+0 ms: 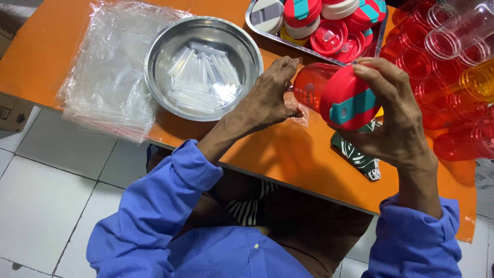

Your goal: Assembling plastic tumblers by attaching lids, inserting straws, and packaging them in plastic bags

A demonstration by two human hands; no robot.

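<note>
Red translucent bottle (315, 85) with a red-and-teal lid (349, 99) lies sideways, right of frame centre, above the orange table (288, 154). Right hand (393, 121) fingers curl around the lid; left hand (267, 95) fingertips pinch the bottle's base. Steel bowl (203, 67) of clear straws (200, 77) sits upper centre-left.

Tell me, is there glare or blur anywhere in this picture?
In the head view, light glares off the steel bowl and the clear plastic bags; the clear cups at the top right look smeared; both hands, left hand and right hand, and the red bottle they hold are sharp; a dark shadow falls under the orange table.
</note>
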